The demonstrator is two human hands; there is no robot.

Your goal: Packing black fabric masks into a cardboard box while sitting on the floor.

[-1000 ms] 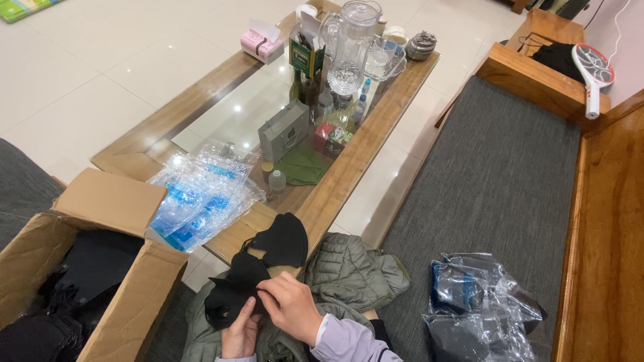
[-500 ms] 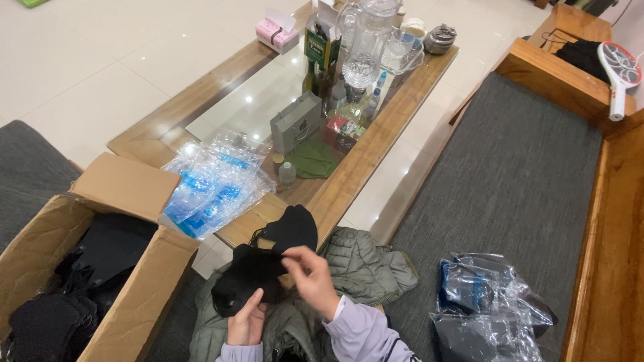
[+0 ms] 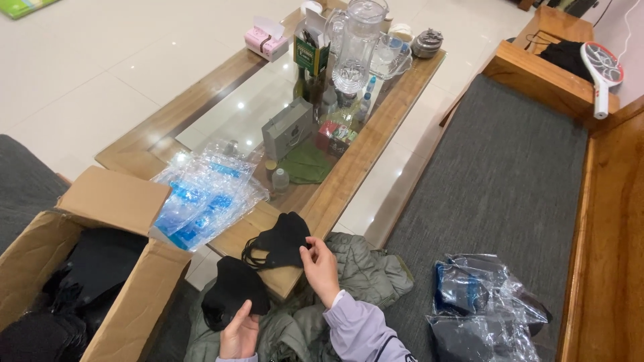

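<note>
1. The left hand [image 3: 240, 333] holds a black face mask [image 3: 231, 295] low over the lap, thumb on its lower edge and fingers closed behind the soft fabric.
2. The right hand [image 3: 322, 269] pinches the edge of a second black face mask [image 3: 282, 243], which lies on the near corner of the wooden coffee table [image 3: 376, 134], its ear loops trailing to the left.
3. Both masks look light, limp and easily creased; they would likely fold under any grip, so the firmer folded edge or an ear loop seems the best place to take hold.
4. A stack of clear plastic sleeves with blue print [image 3: 204, 198] lies on the table just left of the second mask.
5. An open cardboard box [image 3: 100, 268] at the left holds more black fabric pieces.
6. A green quilted jacket [image 3: 365, 275] covers the lap under both hands.
7. Crumpled clear bags with dark contents [image 3: 479, 308] rest on the grey bench cushion [image 3: 510, 174] to the right.
8. A clear glass jug [image 3: 359, 40] stands at the table's far end.
</note>
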